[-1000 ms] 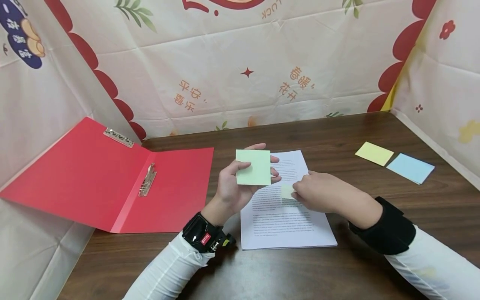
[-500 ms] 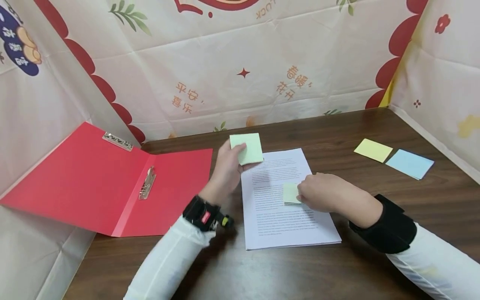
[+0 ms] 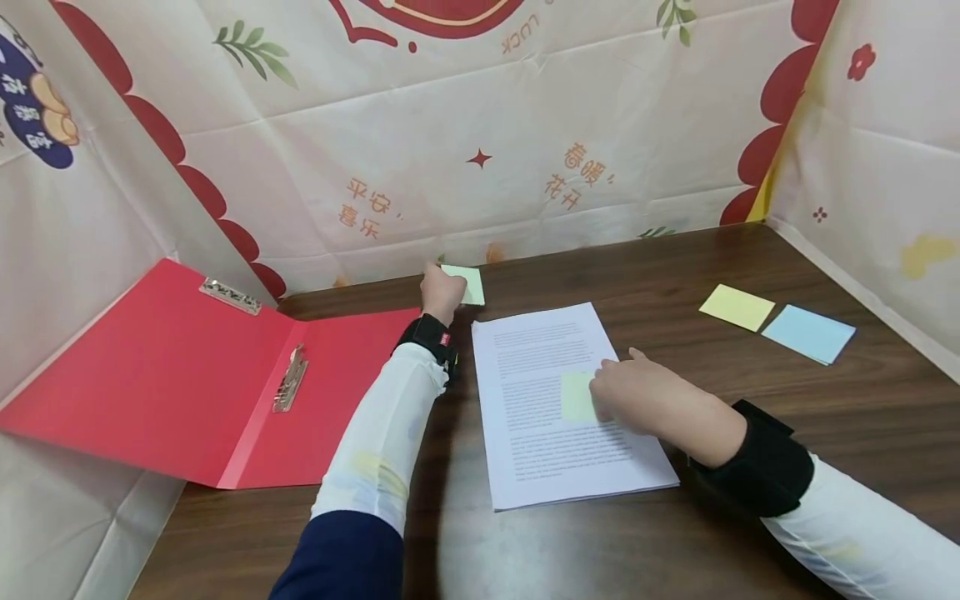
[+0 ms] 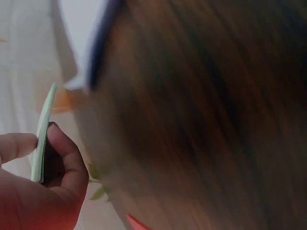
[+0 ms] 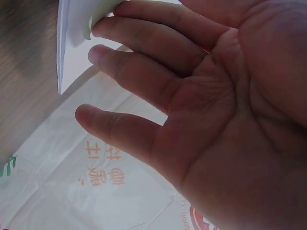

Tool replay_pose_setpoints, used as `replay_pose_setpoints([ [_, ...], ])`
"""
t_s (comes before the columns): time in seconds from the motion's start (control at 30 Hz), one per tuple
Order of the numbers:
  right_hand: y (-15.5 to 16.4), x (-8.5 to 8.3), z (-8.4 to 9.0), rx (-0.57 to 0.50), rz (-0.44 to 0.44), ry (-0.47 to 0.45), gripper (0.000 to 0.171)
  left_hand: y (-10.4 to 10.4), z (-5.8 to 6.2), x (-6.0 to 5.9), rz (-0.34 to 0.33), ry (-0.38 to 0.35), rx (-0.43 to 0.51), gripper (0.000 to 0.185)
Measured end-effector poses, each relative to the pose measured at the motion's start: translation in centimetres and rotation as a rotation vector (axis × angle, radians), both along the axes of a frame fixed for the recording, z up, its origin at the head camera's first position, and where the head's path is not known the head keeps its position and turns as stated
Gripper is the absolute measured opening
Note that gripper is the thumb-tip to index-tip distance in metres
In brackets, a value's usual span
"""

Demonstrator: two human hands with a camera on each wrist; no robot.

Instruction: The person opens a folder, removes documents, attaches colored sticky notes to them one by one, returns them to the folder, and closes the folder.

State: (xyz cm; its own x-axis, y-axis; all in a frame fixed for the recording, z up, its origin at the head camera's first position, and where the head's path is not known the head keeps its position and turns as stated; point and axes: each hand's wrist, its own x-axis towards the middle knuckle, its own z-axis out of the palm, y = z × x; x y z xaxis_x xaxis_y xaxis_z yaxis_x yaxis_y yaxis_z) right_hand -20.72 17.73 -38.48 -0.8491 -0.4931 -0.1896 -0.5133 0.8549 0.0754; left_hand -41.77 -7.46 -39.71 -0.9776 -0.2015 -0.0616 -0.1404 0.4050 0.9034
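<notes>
At the back of the table my left hand [image 3: 444, 292] pinches a pad of light green sticky notes [image 3: 470, 283]. In the left wrist view the pad [image 4: 44, 134] appears edge-on between thumb and fingers. A single light green sticky note [image 3: 576, 396] lies on the printed top sheet of a paper stack [image 3: 540, 458]. My right hand [image 3: 630, 392] rests over that note's right edge. The right wrist view shows the fingers [image 5: 139, 79] extended and spread, with fingertips touching the note's curling edge [image 5: 98, 14]; the thumb tip is out of sight.
An open red folder [image 3: 345, 417] with metal clips stands at the left, its cover leaning on the cloth wall. Yellow sticky notes [image 3: 737, 307] and blue sticky notes [image 3: 808, 333] lie at the right. A printed cloth [image 3: 435, 108] encloses the table's back and sides.
My left hand has carried the green pad from above the paper to the table's back edge. My right hand has stayed by the note, which now lies flatter on the page.
</notes>
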Motion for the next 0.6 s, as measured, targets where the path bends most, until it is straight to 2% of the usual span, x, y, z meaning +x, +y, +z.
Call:
replay_pose_setpoints([
  [0.07,0.0,0.0,-0.1,-0.009,-0.012,-0.011,0.012,0.0,-0.2,-0.4,-0.013,-0.014,-0.154,0.063],
  [0.13,0.0,0.0,-0.1,-0.014,-0.021,-0.011,0.01,0.0,-0.3,-0.7,-0.037,-0.026,-0.269,0.062],
  [0.27,0.0,0.1,-0.1,-0.009,-0.034,-0.012,0.008,0.2,-0.5,-0.9,-0.087,-0.048,-0.413,0.062],
  [0.4,-0.3,-0.1,-0.2,0.0,-0.03,-0.022,0.007,0.2,-0.8,-0.6,-0.076,-0.071,-0.578,0.069],
  [0.47,-0.2,-0.2,-0.2,0.003,-0.031,-0.021,0.006,0.4,-0.6,-0.5,-0.047,-0.058,-0.649,0.068],
  [0.53,-0.1,-0.3,-0.2,0.001,-0.031,-0.018,0.007,0.7,0.0,-0.1,-0.047,-0.012,-0.7,0.061],
  [0.6,-0.1,-0.4,-0.2,-0.005,-0.034,-0.02,0.007,1.1,0.9,0.9,-0.107,0.039,-0.752,0.056],
])
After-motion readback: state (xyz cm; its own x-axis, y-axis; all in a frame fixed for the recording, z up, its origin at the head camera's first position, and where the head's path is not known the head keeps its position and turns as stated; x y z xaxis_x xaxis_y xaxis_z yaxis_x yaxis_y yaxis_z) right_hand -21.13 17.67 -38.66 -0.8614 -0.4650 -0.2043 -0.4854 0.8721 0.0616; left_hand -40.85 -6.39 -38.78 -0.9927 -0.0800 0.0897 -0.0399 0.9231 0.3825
